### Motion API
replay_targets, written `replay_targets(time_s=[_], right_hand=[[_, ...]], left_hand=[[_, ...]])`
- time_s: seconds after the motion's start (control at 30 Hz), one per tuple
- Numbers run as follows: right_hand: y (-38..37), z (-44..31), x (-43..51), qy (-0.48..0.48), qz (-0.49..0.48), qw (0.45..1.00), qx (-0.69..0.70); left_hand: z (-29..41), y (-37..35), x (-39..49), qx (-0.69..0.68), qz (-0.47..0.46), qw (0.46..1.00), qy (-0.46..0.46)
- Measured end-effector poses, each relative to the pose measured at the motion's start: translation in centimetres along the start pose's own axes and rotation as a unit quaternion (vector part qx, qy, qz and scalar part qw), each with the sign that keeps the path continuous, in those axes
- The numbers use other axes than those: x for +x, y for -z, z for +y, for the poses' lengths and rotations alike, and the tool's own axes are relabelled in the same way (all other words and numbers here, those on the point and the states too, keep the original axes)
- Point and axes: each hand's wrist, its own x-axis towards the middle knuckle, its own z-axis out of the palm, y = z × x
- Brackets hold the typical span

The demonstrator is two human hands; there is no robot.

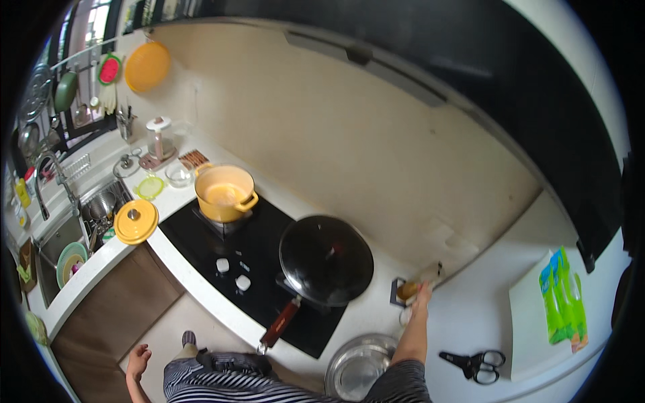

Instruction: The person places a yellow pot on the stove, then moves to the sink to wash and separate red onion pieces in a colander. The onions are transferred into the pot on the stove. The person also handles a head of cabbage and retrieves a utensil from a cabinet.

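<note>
My right hand [422,298] reaches to the counter's back right corner, at a bottle of amber liquid [407,290] that stands in a dark holder [394,291]; whether the fingers close on it cannot be told. My left hand [139,358] hangs free over the floor at the lower left, fingers loosely curled and holding nothing. On the black cooktop [201,252] stand a lidded wok [326,259] with a reddish-brown handle [281,322] and an uncovered yellow pot [225,194]. A steel basin [359,375] is beside my right forearm.
The yellow lid [135,222] rests at the counter edge by the sink [53,247]. Black scissors [476,365] lie at right, near a green packet [563,302]. A glass lid [126,165] and a glass bowl [179,174] sit behind. The range hood [428,45] overhangs the cooktop.
</note>
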Motion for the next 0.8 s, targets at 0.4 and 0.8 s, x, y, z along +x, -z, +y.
replay_targets(time_s=[0.4, 0.8], right_hand=[[-3.8, -7.4, -13.7, 0.389, 0.077, 0.829, -0.394], [-22.7, -40.3, -51.4, 0.834, 0.011, 0.502, -0.231]], left_hand=[[-0.3, -1.2, 5.2, 0.032, -0.124, 0.991, 0.035], [5.7, 1.2, 19.7, 0.11, -0.256, 0.954, -0.108]])
